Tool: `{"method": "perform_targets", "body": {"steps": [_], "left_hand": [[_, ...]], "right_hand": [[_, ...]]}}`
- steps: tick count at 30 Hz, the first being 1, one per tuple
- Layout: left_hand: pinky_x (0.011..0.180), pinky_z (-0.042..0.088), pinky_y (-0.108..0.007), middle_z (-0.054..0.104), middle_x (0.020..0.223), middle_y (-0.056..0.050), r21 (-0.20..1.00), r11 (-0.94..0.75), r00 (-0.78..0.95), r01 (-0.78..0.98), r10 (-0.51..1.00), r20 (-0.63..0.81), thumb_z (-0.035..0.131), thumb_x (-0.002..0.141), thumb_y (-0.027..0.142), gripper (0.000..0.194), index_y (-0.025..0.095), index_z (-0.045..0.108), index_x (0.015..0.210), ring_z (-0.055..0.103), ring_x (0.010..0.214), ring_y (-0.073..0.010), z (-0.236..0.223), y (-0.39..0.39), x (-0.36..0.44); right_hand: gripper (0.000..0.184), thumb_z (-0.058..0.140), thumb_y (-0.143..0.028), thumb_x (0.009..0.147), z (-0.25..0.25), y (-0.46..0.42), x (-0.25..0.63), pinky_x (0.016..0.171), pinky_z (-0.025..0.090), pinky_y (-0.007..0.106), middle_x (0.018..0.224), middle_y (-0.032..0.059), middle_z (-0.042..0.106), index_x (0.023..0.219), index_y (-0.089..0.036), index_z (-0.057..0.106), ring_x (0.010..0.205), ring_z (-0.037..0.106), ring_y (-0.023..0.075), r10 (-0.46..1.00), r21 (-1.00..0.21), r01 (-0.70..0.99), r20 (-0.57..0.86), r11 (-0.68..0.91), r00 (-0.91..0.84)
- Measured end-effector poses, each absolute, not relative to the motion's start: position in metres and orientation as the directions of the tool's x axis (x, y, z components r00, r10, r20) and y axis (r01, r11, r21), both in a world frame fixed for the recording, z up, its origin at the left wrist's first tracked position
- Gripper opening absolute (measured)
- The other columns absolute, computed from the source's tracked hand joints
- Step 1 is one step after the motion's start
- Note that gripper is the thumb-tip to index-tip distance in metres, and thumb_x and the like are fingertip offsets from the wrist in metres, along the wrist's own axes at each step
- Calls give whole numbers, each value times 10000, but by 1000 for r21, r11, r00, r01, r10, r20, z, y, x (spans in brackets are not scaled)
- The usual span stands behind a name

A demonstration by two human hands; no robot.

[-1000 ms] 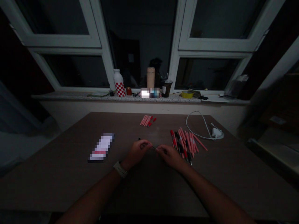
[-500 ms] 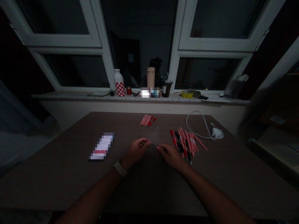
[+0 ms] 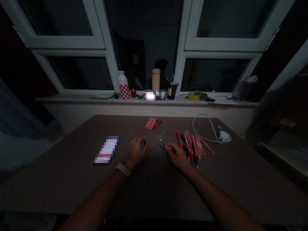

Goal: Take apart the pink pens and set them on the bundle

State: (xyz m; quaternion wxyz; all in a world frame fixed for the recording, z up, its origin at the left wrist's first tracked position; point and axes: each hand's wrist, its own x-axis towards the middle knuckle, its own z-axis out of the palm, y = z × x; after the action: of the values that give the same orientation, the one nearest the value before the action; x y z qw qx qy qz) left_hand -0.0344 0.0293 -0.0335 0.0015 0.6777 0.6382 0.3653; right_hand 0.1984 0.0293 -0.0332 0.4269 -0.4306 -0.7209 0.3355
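In the middle of the table, my left hand [image 3: 137,150], with a pale watch on its wrist, pinches a small black pen cap [image 3: 144,143]. Across a gap to the right, my right hand [image 3: 177,156] grips an uncapped pen [image 3: 162,142], its thin tip pointing up and left. Close beside the right hand lies a loose pile of pink, red and black pens [image 3: 192,144]. Farther back, a smaller row of pink and red pens [image 3: 151,123] rests on the table. The pen's rear end is hidden by my fingers.
A phone [image 3: 107,150] lies on the table [image 3: 144,192] at left. A white cable with a charger [image 3: 223,136] is at the back right. On the windowsill stand a checkered bottle [image 3: 124,86], a beige flask [image 3: 156,80], a dark cup [image 3: 171,91] and yellow tape [image 3: 193,96].
My hands have drawn apart, and the pen has come out of its cap. The cap stays in my left hand, which moved left; the pen stays in my right.
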Motion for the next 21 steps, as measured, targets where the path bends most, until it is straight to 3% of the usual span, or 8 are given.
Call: {"method": "perform_targets", "body": {"steps": [3, 6, 9, 13, 16, 21], "left_hand": [[868, 423, -400, 610, 1026, -102, 392, -158, -58, 906, 872, 486, 561, 837, 292, 239, 194, 644, 1038, 545, 972, -265, -33, 27, -38], [870, 415, -413, 633, 988, -98, 419, -175, -59, 891, 870, 490, 574, 832, 313, 192, 197, 666, 954, 548, 966, -274, -31, 27, -39], [834, 439, -394, 659, 950, -87, 605, -232, -121, 762, 866, 485, 592, 824, 351, 209, 185, 653, 936, 575, 923, -256, -27, 30, -34], [752, 477, -315, 669, 905, -71, 898, -274, -215, 345, 908, 359, 623, 800, 406, 301, 161, 618, 975, 626, 838, -199, -23, 33, -24], [732, 470, -270, 672, 865, -53, 945, -279, -200, 173, 929, 311, 672, 762, 405, 316, 158, 604, 946, 633, 831, -176, -22, 31, -19], [596, 437, -225, 692, 928, -61, 967, -238, -96, 86, 964, 246, 644, 794, 413, 300, 176, 549, 951, 615, 719, -135, -23, 26, -15]], "right_hand": [[271, 503, -366, 899, -34, 30, 198, 692, 457, 276, 821, 42, 698, 1029, -162, 625, 757, 638, 180, 903, -842, 342, 339, 417, -265], [286, 508, -348, 898, -33, 29, 199, 717, 470, 294, 868, 57, 709, 1071, -157, 633, 787, 645, 190, 892, -826, 354, 353, 439, -283], [309, 516, -349, 896, -32, 27, 199, 762, 485, 319, 944, 71, 719, 1109, -163, 644, 844, 656, 205, 887, -814, 373, 344, 445, -307], [314, 532, -333, 887, -31, 25, 200, 828, 492, 349, 1053, 75, 715, 1132, -187, 664, 936, 660, 224, 879, -787, 411, 340, 461, -335], [313, 537, -316, 883, -30, 25, 200, 858, 491, 361, 1078, 75, 714, 1138, -191, 670, 967, 660, 231, 871, -769, 427, 342, 475, -353], [310, 516, -309, 897, -28, 23, 199, 839, 497, 354, 1071, 65, 718, 1145, -203, 668, 950, 667, 227, 858, -751, 437, 345, 495, -380]]}}
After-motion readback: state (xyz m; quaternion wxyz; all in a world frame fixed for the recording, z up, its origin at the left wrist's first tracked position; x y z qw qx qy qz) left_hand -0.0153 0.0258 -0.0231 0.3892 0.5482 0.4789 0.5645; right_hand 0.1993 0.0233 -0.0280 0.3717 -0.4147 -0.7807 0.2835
